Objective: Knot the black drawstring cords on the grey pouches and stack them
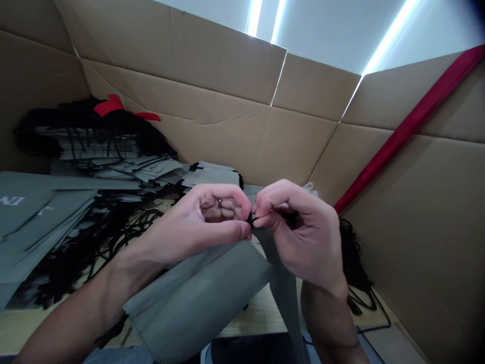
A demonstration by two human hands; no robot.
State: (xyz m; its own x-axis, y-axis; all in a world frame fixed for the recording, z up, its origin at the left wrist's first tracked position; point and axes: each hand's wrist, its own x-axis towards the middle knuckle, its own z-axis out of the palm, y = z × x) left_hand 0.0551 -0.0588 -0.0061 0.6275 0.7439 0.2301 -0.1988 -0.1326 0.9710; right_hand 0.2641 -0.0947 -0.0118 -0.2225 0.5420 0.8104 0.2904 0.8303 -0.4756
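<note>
My left hand [202, 217] is closed in a pinch, thumb and forefinger meeting on a short piece of black cord [251, 219]. From the other side, my right hand [303, 227] pinches the same black piece, its fingers curled and almost touching the left fingertips. Below the hands hangs a grey fabric pouch [200, 298] with a stitched edge, tilted down to the left. A second grey fabric part [282, 288] hangs under my right hand. How the cord joins the fabric is hidden by the fingers.
Stacked grey pouches [34, 222] with black cords lie on the left. Behind them rises a pile of black cords [94, 119] with a red strip [109, 105]. More black cord [350, 263] lies at right. Cardboard walls [212, 91] enclose the wooden table [261, 313]; a dark red band [409, 126] crosses one.
</note>
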